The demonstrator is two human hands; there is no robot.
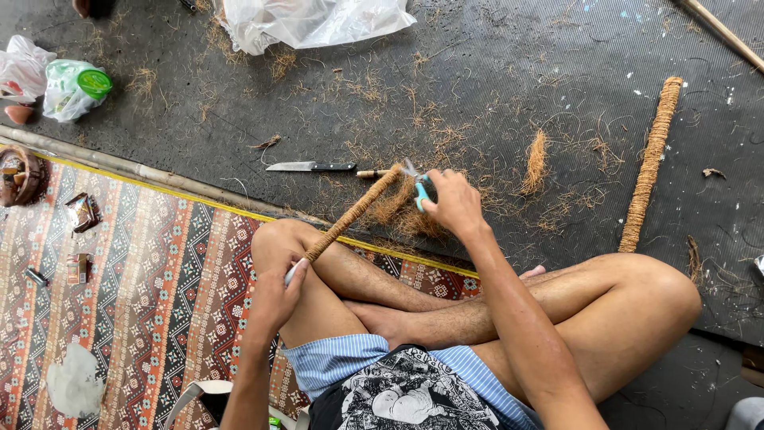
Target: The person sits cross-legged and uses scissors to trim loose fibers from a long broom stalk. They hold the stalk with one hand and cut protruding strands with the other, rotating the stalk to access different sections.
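I sit cross-legged on a patterned mat (151, 287). My left hand (277, 293) grips the near end of a thin stick wrapped in brown coir rope (354, 213), which slants up to the right. My right hand (454, 203) holds small blue-handled scissors (418, 187) at the stick's far tip, over a heap of loose coir fibre (402, 213).
A black-handled knife (310, 166) lies on the dark ribbed mat just beyond the stick. A finished coir-wrapped pole (651, 163) lies at right, a fibre tuft (537, 162) beside it. Plastic bags (306, 20) and a green-lidded container (79, 86) sit at the top; small packets (79, 211) at left.
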